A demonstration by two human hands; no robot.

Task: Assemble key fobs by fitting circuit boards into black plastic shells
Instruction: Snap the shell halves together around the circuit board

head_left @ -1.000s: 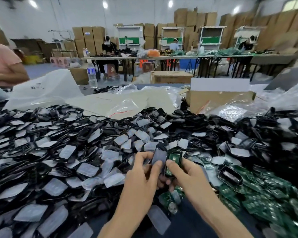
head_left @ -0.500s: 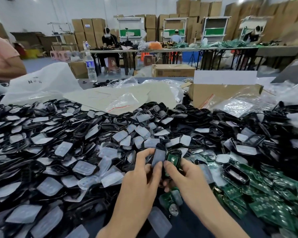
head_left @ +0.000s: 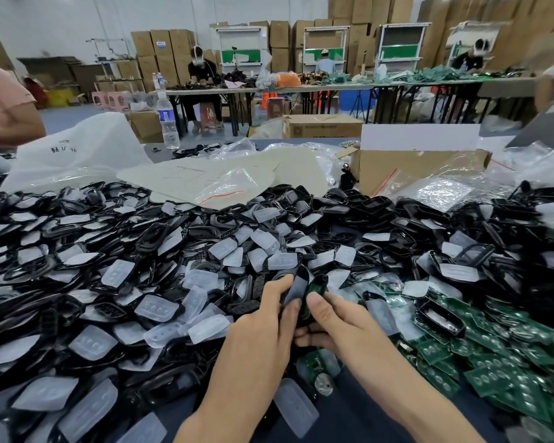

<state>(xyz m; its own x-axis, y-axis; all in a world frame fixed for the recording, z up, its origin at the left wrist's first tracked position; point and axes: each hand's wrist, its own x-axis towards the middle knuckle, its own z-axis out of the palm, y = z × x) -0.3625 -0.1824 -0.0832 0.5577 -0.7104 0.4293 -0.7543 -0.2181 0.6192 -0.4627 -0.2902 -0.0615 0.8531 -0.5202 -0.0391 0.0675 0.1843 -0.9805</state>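
Note:
My left hand (head_left: 263, 318) grips a black shell half with a translucent button pad (head_left: 296, 284) in it. Right beside it, my right hand (head_left: 336, 318) pinches a second black shell half with a green circuit board (head_left: 314, 290) seated inside, the thumb lying on the board. Both halves stand upright and nearly touch, just above the parts heap. Under my wrists lie a loose green board (head_left: 314, 362) and a coin cell (head_left: 323, 383).
A wide heap of black shells and translucent pads (head_left: 125, 276) covers the table left and ahead. Green circuit boards (head_left: 499, 353) are piled at the right. Behind stand a cardboard box (head_left: 406, 169), plastic bags (head_left: 77, 155) and a water bottle (head_left: 168, 121). People work at far tables.
The two shell halves have come closer together in my hands. The camera has tipped slightly, so the hands sit a little higher in view.

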